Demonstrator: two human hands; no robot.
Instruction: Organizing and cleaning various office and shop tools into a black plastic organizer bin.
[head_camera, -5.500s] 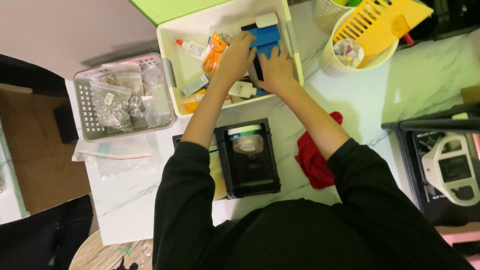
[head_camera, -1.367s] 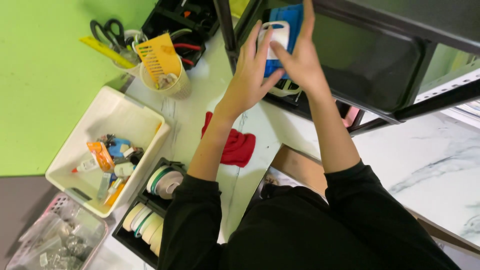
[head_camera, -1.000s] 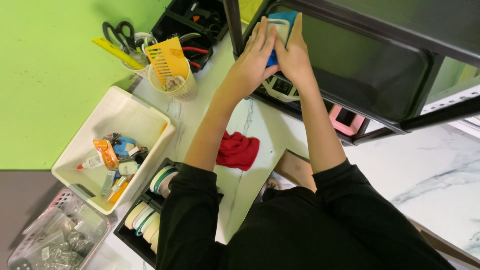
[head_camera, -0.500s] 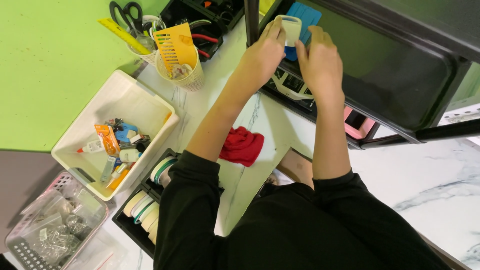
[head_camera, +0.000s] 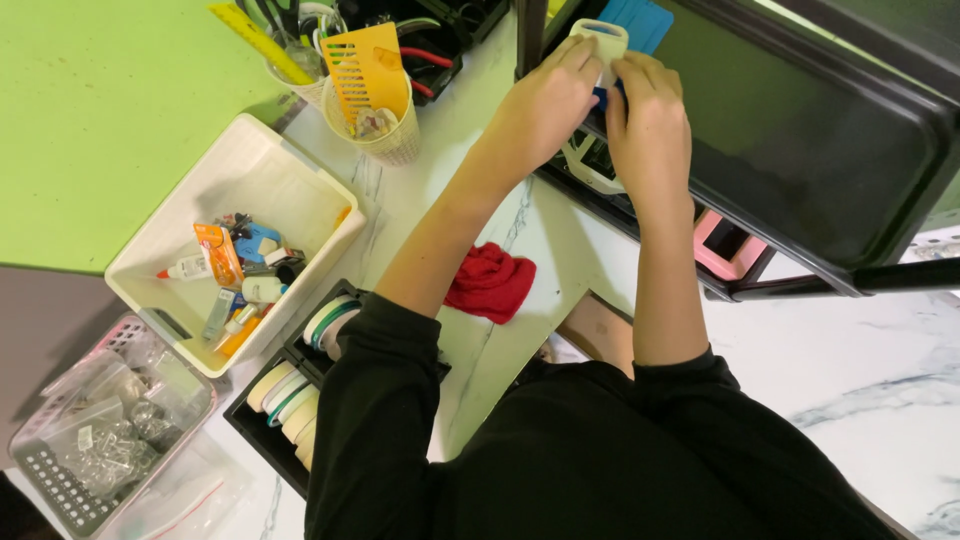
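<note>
While both arms reach up and away from the body, the left hand (head_camera: 545, 100) curls its fingers closed around a small cream-white device (head_camera: 600, 40) with a rounded top, and the right hand (head_camera: 650, 125) is half closed against its lower side, thumb and fingertips pressed to a blue part (head_camera: 600, 95) between the hands. Device sits at the front edge of the black shelf rack (head_camera: 820, 170), just beside a blue flat piece (head_camera: 638, 20) lying on the upper tray. Risk, as a judgement: grip is at the very lip of the tray, so a slip of either hand could drop the device onto the white marbled table (head_camera: 480, 350) or into the lower shelf where a white looped item (head_camera: 585, 170) lies; the rack post (head_camera: 528, 35) close by the left knuckles could also knock it. Count: one white bin (head_camera: 300, 190) of glue and small bottles, one pink mesh basket (head_camera: 60, 480), one black tray of tape rolls (head_camera: 290, 400), one red cloth (head_camera: 490, 282), two cream cups (head_camera: 395, 145), one yellow comb-like scoop (head_camera: 370, 65).
</note>
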